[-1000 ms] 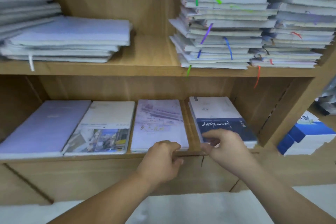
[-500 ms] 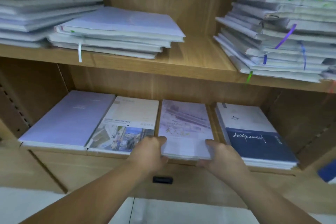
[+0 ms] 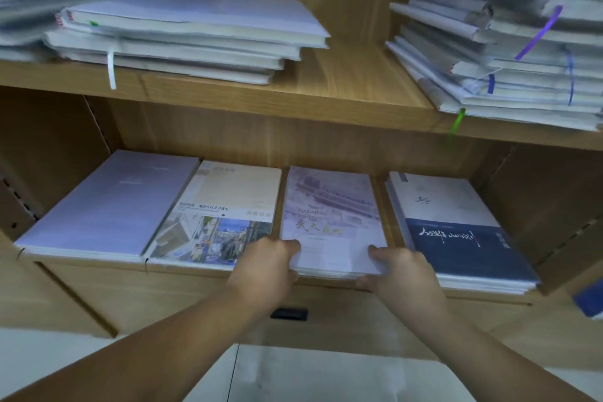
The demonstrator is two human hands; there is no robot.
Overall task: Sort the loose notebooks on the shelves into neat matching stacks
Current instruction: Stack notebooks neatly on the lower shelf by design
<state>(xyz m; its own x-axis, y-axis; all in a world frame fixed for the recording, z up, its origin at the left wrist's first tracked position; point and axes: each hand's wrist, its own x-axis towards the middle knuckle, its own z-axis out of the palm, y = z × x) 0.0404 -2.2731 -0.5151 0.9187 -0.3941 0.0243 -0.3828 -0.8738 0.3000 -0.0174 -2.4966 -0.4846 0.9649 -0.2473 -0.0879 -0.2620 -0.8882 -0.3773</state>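
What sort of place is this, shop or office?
Likely a stationery shop or stockroom, not certain. The wooden shelving carries flat stacks of matching covers below, such as the lilac stack that the left hand and right hand grip, and tall notebook piles with ribbon bookmarks above.

Four notebook stacks lie side by side on the lower shelf (image 3: 81,266). A plain lavender stack (image 3: 107,206) is at the left, with a photo stack (image 3: 222,206) right against it. A lilac stack (image 3: 329,215) lies just beside that, and a navy stack (image 3: 456,238) lies at the right across a narrow gap. The left hand (image 3: 264,263) grips the lilac stack's near left corner and the right hand (image 3: 401,274) its near right corner, thumbs on the cover. On the upper shelf (image 3: 342,88) sit a low pile (image 3: 195,33) with a white ribbon (image 3: 112,68) and a tall ragged pile (image 3: 505,52) with a green ribbon (image 3: 458,121) hanging over the edge. A black handle (image 3: 288,314) shows below the hands.
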